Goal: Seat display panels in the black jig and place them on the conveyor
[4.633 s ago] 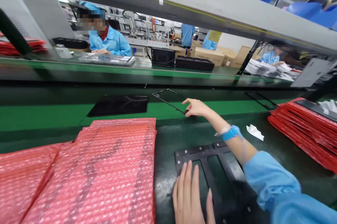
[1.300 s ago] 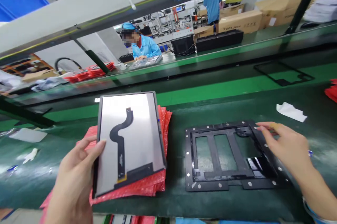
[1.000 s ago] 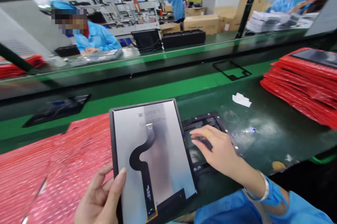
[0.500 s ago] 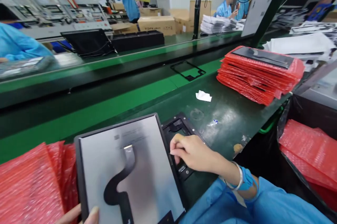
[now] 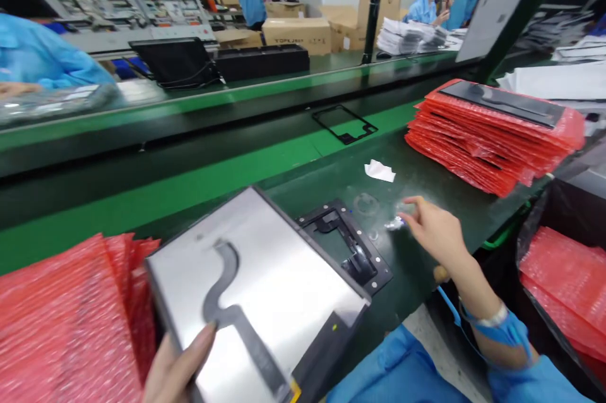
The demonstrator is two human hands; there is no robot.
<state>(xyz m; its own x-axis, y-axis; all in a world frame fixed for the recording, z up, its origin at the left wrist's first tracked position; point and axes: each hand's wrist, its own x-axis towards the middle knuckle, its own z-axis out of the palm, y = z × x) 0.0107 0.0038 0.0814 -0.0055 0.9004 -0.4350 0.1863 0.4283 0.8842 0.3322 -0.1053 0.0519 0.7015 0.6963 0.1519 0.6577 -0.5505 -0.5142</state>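
Observation:
My left hand (image 5: pixel 182 365) grips the lower left edge of a tablet display panel (image 5: pixel 279 264), thumb on its silvery back. A dark, curved flex cable (image 5: pixel 222 286) runs down that back. The panel is tilted and covers part of a black frame-shaped fixture (image 5: pixel 374 264) with round metal dots, lying on the bench. Right of this fixture, my right hand (image 5: pixel 438 232) is curled low over the bench, thumb and forefinger bent toward each other. A clear, shiny scrap with a blue spot (image 5: pixel 394 223) is at the fingertips; whatever they pinch is too small to make out.
Red bubble-wrap pouches (image 5: pixel 61 327) stand at left. More are stacked (image 5: pixel 492 138) at right, a dark panel (image 5: pixel 506 103) on top. A white paper scrap (image 5: pixel 380 170) and thin black frame (image 5: pixel 343 125) lie ahead. A black-lined bin (image 5: pixel 534 220) holds red pouches at right.
My right hand has moved right, from the fixture to the clear scrap. My left hand has turned and tilted the display panel, and its thumb has come further over the back.

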